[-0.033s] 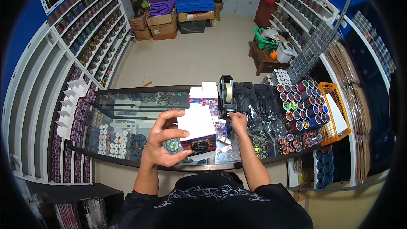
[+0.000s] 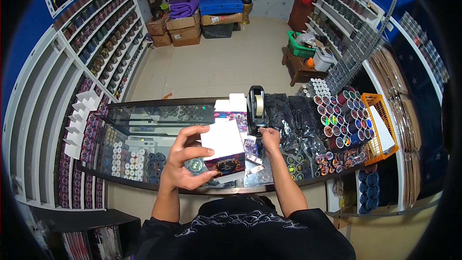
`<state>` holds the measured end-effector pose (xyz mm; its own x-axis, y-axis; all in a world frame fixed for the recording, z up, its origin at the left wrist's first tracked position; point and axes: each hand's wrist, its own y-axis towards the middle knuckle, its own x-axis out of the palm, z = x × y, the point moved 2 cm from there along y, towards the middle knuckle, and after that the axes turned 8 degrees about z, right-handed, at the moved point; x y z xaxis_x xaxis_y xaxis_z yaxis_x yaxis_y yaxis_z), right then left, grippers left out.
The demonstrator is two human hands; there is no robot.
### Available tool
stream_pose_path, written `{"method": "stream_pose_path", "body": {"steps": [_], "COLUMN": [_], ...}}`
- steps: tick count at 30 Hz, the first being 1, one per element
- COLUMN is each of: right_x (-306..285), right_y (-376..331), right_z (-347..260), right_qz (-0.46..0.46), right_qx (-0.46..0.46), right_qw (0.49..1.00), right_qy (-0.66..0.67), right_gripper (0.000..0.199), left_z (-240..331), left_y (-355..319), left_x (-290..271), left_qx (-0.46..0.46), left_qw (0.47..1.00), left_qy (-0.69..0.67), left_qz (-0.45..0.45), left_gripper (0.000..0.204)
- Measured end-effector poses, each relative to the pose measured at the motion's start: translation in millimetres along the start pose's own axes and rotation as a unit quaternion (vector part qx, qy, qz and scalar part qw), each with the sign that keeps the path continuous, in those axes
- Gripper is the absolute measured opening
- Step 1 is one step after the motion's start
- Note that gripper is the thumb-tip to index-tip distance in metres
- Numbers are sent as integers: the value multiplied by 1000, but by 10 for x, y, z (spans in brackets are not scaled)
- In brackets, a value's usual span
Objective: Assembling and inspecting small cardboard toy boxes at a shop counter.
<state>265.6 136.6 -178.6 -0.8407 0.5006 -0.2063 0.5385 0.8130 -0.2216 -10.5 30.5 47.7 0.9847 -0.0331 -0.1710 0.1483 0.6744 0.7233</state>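
Note:
My left hand is closed round a small carton with a blank white top and dark, colourful printed sides, held tilted above the counter. Fingers and thumb grip its left edge and lower corner. To its right, my right hand is pinched at the near end of a black tape dispenser, by the cutting edge. What lies between those fingertips is too small to make out. The dispenser carries a roll of pale tape. Beyond the held carton are more printed cartons with white flaps, and small printed packets lie between the hands.
The glass-topped counter has a dark frame. Black plastic-wrapped packs, stacked round tubs and an orange basket stand to the right. White spools show through the glass at left. Shelves line the side walls.

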Motion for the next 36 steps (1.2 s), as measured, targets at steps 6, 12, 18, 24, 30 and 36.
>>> {"method": "stream_pose_path", "body": {"steps": [6, 12, 18, 24, 30, 36], "right_x": [-13, -41, -93, -187, -625, -906], "right_y": [32, 70, 205, -70, -474, -729], "right_z": [-96, -215, -169, -2, -700, -1314], "right_qz": [29, 17, 49, -68, -274, -324], "right_qx": [-3, -19, -69, -15, -6, -119], "right_qw": [996, 984, 967, 996, 951, 928], "right_qy": [-80, -174, -241, -53, 145, 141], "right_gripper": [25, 22, 22, 24, 15, 18], "left_z": [-9, -18, -4, 55, 86, 51], "left_y": [15, 36, -3, -38, -66, -22], "left_x": [79, 148, 203, 129, 86, 169], "left_qx": [-2, 13, 4, -1, -12, -9], "left_qw": [1000, 1000, 999, 1000, 1000, 999], "left_qy": [-11, -15, -25, 4, 16, 19], "left_qz": [-9, -24, -27, -12, -8, -32], "left_gripper": [49, 50, 51, 50, 51, 50]}}
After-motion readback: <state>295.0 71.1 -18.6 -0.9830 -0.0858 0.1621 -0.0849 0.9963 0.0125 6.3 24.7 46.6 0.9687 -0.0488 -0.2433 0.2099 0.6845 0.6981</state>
